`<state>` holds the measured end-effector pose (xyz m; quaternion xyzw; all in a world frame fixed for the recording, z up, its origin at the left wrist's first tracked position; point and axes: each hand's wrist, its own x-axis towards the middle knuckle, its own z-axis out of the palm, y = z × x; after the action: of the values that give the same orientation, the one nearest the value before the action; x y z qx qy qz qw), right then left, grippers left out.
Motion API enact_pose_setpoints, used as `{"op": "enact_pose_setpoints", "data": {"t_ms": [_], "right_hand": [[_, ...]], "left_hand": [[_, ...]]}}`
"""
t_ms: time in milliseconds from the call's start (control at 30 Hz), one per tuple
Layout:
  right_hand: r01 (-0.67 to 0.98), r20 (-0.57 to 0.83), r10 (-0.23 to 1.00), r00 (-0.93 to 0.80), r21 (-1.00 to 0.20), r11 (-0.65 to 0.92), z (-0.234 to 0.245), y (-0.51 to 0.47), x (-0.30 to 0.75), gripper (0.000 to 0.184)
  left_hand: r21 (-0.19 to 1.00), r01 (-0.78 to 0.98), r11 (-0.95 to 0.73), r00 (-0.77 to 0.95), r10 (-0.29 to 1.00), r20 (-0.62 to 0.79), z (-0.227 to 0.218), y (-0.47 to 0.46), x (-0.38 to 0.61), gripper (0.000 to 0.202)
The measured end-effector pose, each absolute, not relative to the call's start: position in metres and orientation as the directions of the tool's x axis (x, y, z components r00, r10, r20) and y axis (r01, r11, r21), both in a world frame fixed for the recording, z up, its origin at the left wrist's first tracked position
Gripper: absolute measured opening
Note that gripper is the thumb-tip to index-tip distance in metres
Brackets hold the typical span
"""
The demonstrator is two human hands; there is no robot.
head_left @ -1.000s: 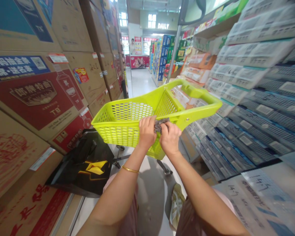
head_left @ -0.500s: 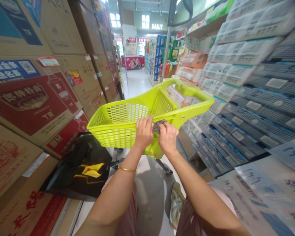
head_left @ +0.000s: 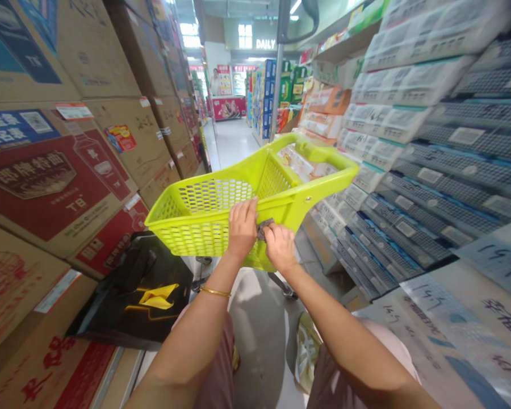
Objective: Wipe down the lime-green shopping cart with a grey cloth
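Note:
A lime-green plastic shopping cart (head_left: 208, 238) stands sideways in front of me, with perforated basket walls and its handle to the right. My left hand (head_left: 242, 228) is closed over the near rim of the basket, fingers bent inward across it. Just right of it, my right hand (head_left: 280, 245) pinches a crumpled grey cloth (head_left: 264, 227) and presses it to the cart's outer side wall, below the rim. Part of the cloth is hidden under my right fingers. The basket inside shows no goods.
Stacked cartons (head_left: 46, 182) line the left, with a black bag (head_left: 111, 312) on the floor beside them. Packed goods (head_left: 392, 216) rise on the right. A metal pole (head_left: 277, 85) stands behind the cart, and a person (head_left: 215, 82) appears far down the aisle (head_left: 234, 142).
My right hand and the cloth have slid a little lower on the cart's side. The left hand keeps its hold on the rim. The whole view has shifted slightly.

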<state>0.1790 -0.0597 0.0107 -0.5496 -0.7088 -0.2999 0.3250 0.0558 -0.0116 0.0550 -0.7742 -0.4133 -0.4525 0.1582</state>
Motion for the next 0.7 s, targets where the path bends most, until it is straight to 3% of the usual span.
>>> {"op": "enact_pose_setpoints", "data": {"t_ms": [100,200,300,433,533,700], "right_hand": [[0.973,0.789,0.597,-0.145,0.006,0.229,0.015,-0.063,0.184,0.03],[0.975,0.857,0.51,-0.068,-0.052,0.216,0.03,-0.064,0.19,0.034],[0.975,0.915,0.404,0.024,-0.111,0.193,0.047,-0.062,0.195,0.033],[0.973,0.924,0.373,0.082,-0.155,0.169,0.063,-0.057,0.2,0.032],[0.984,0.92,0.391,0.036,-0.102,0.149,0.062,-0.054,0.199,0.03],[0.983,0.869,0.471,-0.152,0.082,0.165,0.043,-0.056,0.194,0.025]], "left_hand": [[0.133,0.785,-0.605,0.223,0.475,0.851,0.048,-0.014,0.055,0.038],[0.102,0.814,-0.572,0.209,0.453,0.867,0.04,-0.02,0.055,0.031],[0.003,0.835,-0.55,0.267,0.41,0.872,0.033,-0.027,0.054,0.023],[-0.166,0.8,-0.576,0.461,0.414,0.785,0.028,-0.032,0.052,0.015],[-0.208,0.787,-0.581,0.522,0.447,0.726,0.027,-0.033,0.049,0.013],[-0.197,0.785,-0.588,0.533,0.477,0.699,0.027,-0.031,0.045,0.017]]}}
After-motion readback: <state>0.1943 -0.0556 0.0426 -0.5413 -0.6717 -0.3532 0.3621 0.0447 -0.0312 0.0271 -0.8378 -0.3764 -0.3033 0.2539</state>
